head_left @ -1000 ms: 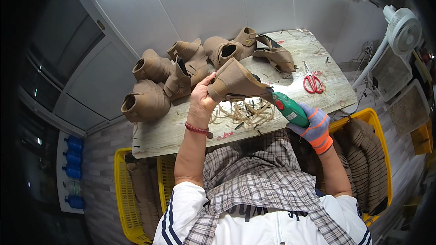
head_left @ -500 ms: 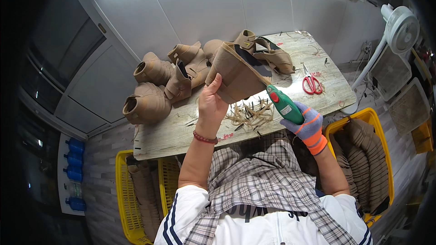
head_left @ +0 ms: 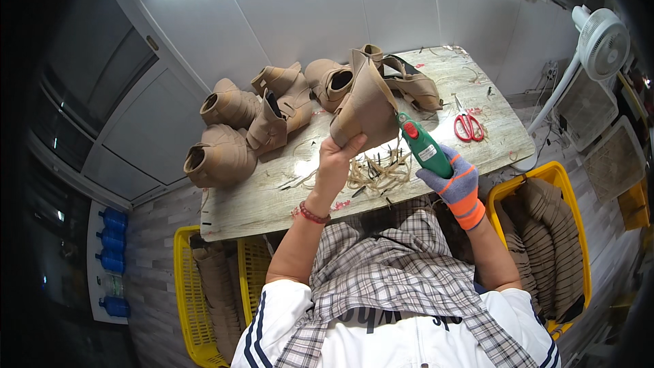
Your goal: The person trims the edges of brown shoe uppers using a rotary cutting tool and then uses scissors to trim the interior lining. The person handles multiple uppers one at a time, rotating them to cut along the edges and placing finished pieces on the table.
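My left hand (head_left: 335, 163) is bare and closed on the lower edge of a curved brown fabric piece (head_left: 368, 112), thumb on the near face. The piece stands tilted above the table, a pointed corner upward. In its blue-grey and orange glove, my right hand (head_left: 455, 187) grips a green handheld electric cutter (head_left: 428, 150) with a red button. The cutter's front end meets the right edge of the piece; its blade is too small to make out. Beneath them, thin tan and dark trimmings (head_left: 378, 176) lie heaped on the table (head_left: 279, 208).
Several curled brown fabric pieces (head_left: 218, 157) lie along the table's left and back. Red-handled scissors (head_left: 468, 127) rest to the right. Yellow baskets with brown pieces stand on either side, one at right (head_left: 578, 211). A white fan (head_left: 603, 44) stands at far right.
The brown piece has turned, with a corner now pointing up. My left hand has shifted right and lower on it. The cutter has moved slightly, staying at the piece's right edge.
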`<state>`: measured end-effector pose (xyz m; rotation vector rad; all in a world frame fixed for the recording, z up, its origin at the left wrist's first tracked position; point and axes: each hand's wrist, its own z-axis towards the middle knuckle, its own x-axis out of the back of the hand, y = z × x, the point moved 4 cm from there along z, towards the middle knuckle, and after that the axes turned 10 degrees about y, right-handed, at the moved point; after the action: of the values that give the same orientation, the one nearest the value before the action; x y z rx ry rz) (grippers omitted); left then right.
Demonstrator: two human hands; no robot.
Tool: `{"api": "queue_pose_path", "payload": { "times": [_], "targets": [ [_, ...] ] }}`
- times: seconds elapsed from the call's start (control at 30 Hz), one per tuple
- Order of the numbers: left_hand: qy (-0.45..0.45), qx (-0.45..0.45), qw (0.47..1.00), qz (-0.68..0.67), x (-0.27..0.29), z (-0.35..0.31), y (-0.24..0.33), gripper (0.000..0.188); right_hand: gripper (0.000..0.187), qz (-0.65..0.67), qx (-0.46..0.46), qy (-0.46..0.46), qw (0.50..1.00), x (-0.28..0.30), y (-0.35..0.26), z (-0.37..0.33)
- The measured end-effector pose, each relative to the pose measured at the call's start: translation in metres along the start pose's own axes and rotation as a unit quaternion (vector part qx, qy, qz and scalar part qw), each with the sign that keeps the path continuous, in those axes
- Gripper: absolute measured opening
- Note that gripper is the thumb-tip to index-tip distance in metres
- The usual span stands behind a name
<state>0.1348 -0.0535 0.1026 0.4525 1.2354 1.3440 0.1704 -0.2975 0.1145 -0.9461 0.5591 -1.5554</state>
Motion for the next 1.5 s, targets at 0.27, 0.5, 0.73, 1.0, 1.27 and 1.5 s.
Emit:
{"api": "queue_pose_path", "payload": {
  "times": [0.27,0.5,0.73,1.0,1.27,1.5],
  "targets": [
    [-0.061,-0.319,0.802,0.500,-0.002,-0.006,-0.001,0.026,0.038,0.066,-0.126,-0.012,0.990,0.001,0.011,0.001],
    [-0.139,-0.353,0.721,0.580,0.003,-0.019,-0.009,0.031,0.030,0.179,-0.274,-0.038,0.944,-0.003,0.008,0.003],
    [-0.174,-0.368,0.664,0.627,0.022,-0.021,-0.016,0.037,0.033,0.236,-0.287,-0.029,0.928,-0.003,0.016,0.018],
    [0.003,-0.182,0.756,0.628,0.058,0.159,0.050,0.045,0.028,0.206,-0.275,0.053,0.938,0.036,0.046,0.019],
    [0.184,0.193,0.954,-0.134,-0.006,0.112,-0.189,0.026,0.023,0.199,-0.336,0.140,0.910,0.069,0.091,-0.010],
    [0.322,0.496,0.721,-0.361,-0.137,0.117,-0.304,0.043,0.024,0.180,-0.349,0.161,0.906,0.080,0.109,-0.017]
  ]
}}
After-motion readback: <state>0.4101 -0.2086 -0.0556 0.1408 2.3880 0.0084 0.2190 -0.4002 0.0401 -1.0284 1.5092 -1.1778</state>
